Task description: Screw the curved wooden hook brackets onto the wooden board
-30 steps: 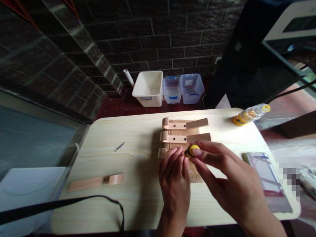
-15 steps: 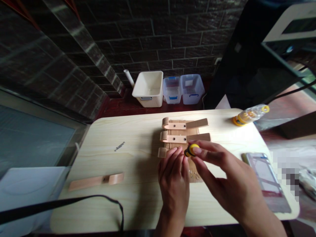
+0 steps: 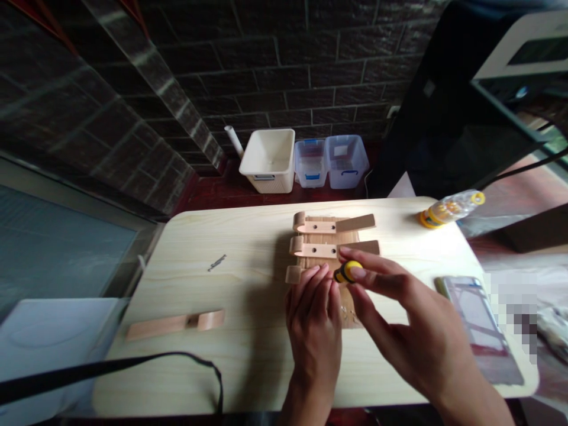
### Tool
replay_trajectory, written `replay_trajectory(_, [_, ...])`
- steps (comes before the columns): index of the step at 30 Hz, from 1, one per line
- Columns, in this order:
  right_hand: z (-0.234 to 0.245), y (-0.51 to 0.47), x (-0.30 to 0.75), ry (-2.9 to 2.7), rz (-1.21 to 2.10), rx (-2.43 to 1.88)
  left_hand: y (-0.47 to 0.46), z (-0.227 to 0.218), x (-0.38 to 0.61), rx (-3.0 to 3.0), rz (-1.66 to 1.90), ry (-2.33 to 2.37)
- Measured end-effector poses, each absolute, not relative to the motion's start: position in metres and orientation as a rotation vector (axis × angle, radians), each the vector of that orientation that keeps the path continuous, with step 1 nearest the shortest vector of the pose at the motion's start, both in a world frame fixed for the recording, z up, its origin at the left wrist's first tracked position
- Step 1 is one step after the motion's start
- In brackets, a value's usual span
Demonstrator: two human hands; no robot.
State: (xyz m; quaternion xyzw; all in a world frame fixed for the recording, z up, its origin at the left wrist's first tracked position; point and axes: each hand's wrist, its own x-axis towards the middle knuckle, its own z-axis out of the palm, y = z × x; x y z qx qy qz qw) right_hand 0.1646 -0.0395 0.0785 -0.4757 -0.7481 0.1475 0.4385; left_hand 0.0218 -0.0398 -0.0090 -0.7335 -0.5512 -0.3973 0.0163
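My right hand [image 3: 412, 319] pinches a small screwdriver [image 3: 348, 271] by its yellow and black handle, with the thumb and fingertips around it. The driver's tip points left toward the fingers of my left hand [image 3: 314, 322]. Those fingers are pressed together over a wooden hook [image 3: 293, 274], covering most of it against a wooden board [image 3: 350, 321]. Farther up the same board lie two more wooden hooks, an upper hook [image 3: 326, 226] and a middle hook [image 3: 323, 249], each with two dark spots at its holes. Small screws [image 3: 344, 313] lie on the board near my left hand.
On the light tabletop [image 3: 186, 242] are a loose wooden hook [image 3: 177, 323], several dark screws or bits [image 3: 217, 262], a clear yellow-based container [image 3: 450, 210] and a phone-like slab [image 3: 479, 325]. A black strap [image 3: 168, 356] crosses the lower left. Plastic bins [image 3: 268, 184] stand beyond the table.
The screwdriver handle leans slightly more to the right between my right fingers. My left hand keeps its place on the hook. The whole view has shifted slightly.
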Motion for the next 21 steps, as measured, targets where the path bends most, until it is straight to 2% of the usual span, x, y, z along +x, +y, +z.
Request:
replay_trajectory(7, [0.0761, -0.0389, 0.1677, -1.854, 0.226, -1.269, -0.0398, -0.0097, 0.0223, -2.268, -1.268, -1.735])
replay_trajectory(14, [0.0784, -0.0421, 0.1664, -1.871, 0.369, -1.182, -0.0403, -0.0088, 0.0220, -2.266, -1.277, -1.738])
replay_trajectory(21, [0.0765, -0.0396, 0.1699, -1.853, 0.278, -1.235, -0.0399, -0.0086, 0.0216, -2.280, -1.282, -1.746])
